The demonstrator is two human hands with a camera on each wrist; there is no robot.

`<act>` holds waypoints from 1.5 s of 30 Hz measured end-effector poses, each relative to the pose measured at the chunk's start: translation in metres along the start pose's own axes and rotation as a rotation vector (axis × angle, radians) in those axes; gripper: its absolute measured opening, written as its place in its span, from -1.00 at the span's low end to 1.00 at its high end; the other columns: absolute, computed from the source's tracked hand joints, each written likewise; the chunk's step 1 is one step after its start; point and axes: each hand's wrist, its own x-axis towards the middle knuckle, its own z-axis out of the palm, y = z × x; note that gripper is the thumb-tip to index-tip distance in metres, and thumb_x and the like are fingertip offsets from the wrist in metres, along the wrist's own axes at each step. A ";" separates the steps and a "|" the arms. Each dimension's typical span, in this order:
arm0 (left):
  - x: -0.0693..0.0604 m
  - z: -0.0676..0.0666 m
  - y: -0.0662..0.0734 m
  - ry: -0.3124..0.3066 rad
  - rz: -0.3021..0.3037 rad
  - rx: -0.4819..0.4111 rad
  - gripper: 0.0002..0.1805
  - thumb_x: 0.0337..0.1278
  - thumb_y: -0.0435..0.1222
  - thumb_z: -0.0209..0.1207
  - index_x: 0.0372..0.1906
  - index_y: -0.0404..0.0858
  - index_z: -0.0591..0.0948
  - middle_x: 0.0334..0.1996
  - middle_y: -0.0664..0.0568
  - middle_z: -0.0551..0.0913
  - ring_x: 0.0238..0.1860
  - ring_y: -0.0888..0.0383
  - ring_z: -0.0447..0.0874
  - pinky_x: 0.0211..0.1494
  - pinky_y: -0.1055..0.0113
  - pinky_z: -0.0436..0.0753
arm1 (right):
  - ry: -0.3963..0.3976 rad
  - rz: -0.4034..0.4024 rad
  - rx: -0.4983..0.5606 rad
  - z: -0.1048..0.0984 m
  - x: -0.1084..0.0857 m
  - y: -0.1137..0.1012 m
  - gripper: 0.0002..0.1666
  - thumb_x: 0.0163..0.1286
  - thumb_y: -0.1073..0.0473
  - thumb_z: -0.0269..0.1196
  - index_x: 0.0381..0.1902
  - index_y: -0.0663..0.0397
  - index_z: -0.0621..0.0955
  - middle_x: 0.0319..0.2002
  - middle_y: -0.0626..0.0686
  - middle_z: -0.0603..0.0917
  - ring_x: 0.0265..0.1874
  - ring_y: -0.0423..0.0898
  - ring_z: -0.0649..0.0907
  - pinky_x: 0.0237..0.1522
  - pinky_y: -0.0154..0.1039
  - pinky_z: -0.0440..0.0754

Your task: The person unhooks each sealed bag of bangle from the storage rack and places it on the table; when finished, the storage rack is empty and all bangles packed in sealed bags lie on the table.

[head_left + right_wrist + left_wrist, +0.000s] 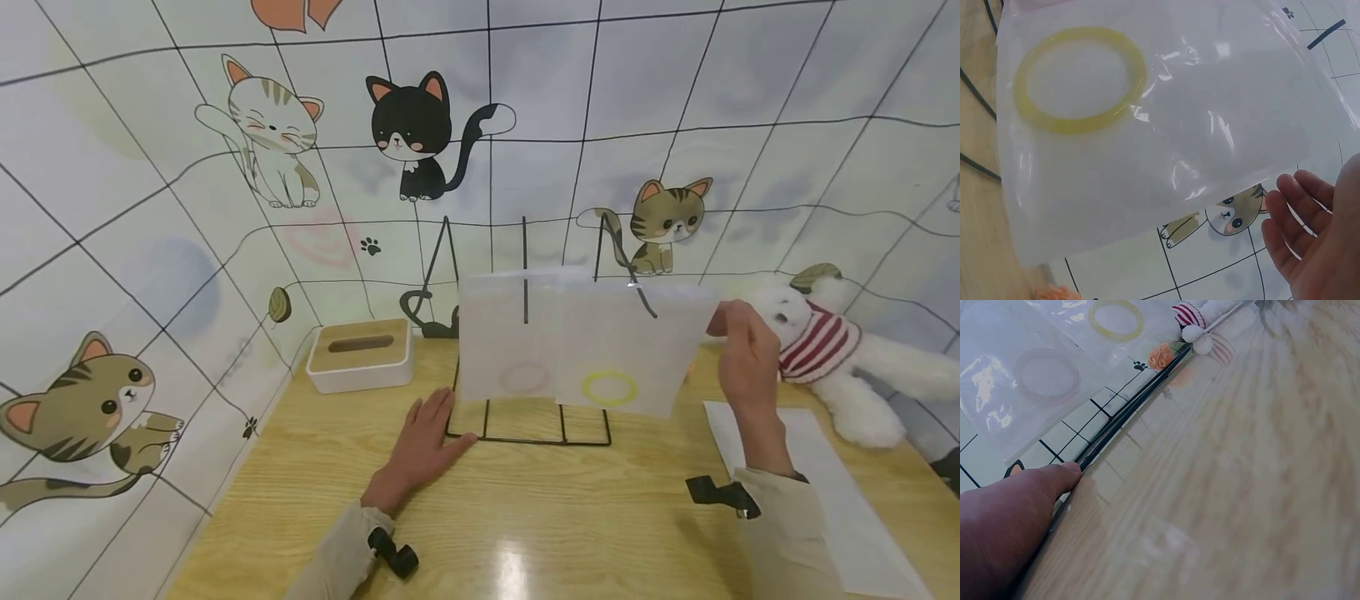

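Note:
Two clear zip bags hang side by side on a black wire rack (585, 442), whose hooks show in front of them. The left bag (491, 325) holds a pale pink ring (525, 377); the right bag (637, 333) has a yellow ring (1079, 119). Flat on the table, my left hand (420, 446) rests against the rack's left base corner, thumb on the front rod. Beside the right bag's upper outer corner is my right hand (750, 354). Its fingers (1294, 240) are loosely bent and spread, apart from the film in the right wrist view; the thumb is hidden there.
A white tissue box (360, 379) with a wooden lid stands left of the rack. On the right lie a white plush toy (862, 400) in a striped top and a white sheet (832, 500). A cat-print wall covering rises behind the wooden table (525, 517).

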 end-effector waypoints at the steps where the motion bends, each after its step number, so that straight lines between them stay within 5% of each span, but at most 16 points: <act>1: 0.000 0.000 0.000 -0.005 -0.002 -0.002 -0.05 0.34 0.22 0.04 0.55 -0.36 0.14 0.56 -0.16 0.15 0.58 -0.09 0.07 0.60 -0.13 -0.01 | -0.001 0.008 0.014 0.000 0.000 -0.003 -0.42 0.66 -0.04 -0.17 -0.42 0.16 0.58 -0.43 -0.30 0.56 -0.28 -0.39 0.55 -0.10 -0.44 0.37; 13: 0.001 0.000 0.002 0.000 -0.006 -0.012 -0.06 0.34 0.18 0.07 0.55 -0.37 0.14 0.55 -0.18 0.15 0.58 -0.11 0.06 0.60 -0.14 -0.01 | 0.038 -0.062 0.196 0.010 -0.007 -0.027 -0.55 0.67 0.05 -0.23 -0.24 -0.39 0.59 -0.34 -0.34 0.60 -0.29 -0.33 0.57 -0.12 -0.42 0.44; 26: -0.002 -0.001 0.001 -0.011 -0.006 -0.014 -0.05 0.35 0.19 0.05 0.56 -0.35 0.11 0.56 -0.18 0.14 0.59 -0.09 0.04 0.61 -0.14 -0.03 | 0.012 -0.143 0.137 0.020 -0.012 -0.032 -0.65 0.64 0.17 -0.13 -0.38 0.25 0.34 -0.45 -0.18 0.21 -0.42 -0.23 0.22 -0.27 -0.32 0.10; 28: -0.001 -0.001 0.001 -0.008 -0.005 -0.009 -0.06 0.35 0.20 0.05 0.56 -0.35 0.12 0.56 -0.17 0.14 0.59 -0.09 0.04 0.60 -0.14 -0.02 | 0.020 -0.140 0.123 0.020 -0.011 -0.031 -0.67 0.64 0.18 -0.13 -0.36 0.24 0.35 -0.44 -0.18 0.22 -0.41 -0.22 0.23 -0.27 -0.32 0.10; 33: 0.001 -0.001 0.001 -0.001 0.003 -0.012 -0.06 0.34 0.19 0.06 0.56 -0.35 0.12 0.56 -0.18 0.15 0.58 -0.11 0.06 0.60 -0.15 -0.02 | 0.040 -0.147 0.125 0.019 -0.010 -0.032 -0.72 0.63 0.15 -0.07 -0.38 -0.13 0.40 -0.50 -0.20 0.21 -0.48 -0.24 0.21 -0.33 -0.33 0.12; 39: 0.000 -0.001 0.000 -0.017 -0.015 -0.007 -0.06 0.35 0.20 0.05 0.56 -0.34 0.10 0.57 -0.16 0.13 0.59 -0.08 0.03 0.61 -0.14 -0.02 | 0.040 -0.191 0.130 0.021 -0.010 -0.034 -0.56 0.61 0.13 -0.03 -0.39 0.43 0.33 -0.58 -0.17 0.17 -0.57 -0.24 0.16 -0.43 -0.32 0.08; 45: 0.000 0.001 -0.002 -0.009 -0.010 0.001 -0.06 0.35 0.20 0.05 0.56 -0.33 0.12 0.56 -0.16 0.14 0.59 -0.08 0.04 0.60 -0.14 -0.01 | 0.049 -0.209 0.107 0.020 -0.012 -0.034 -0.52 0.62 0.12 -0.02 -0.41 0.46 0.32 -0.59 -0.19 0.18 -0.59 -0.27 0.17 -0.45 -0.33 0.07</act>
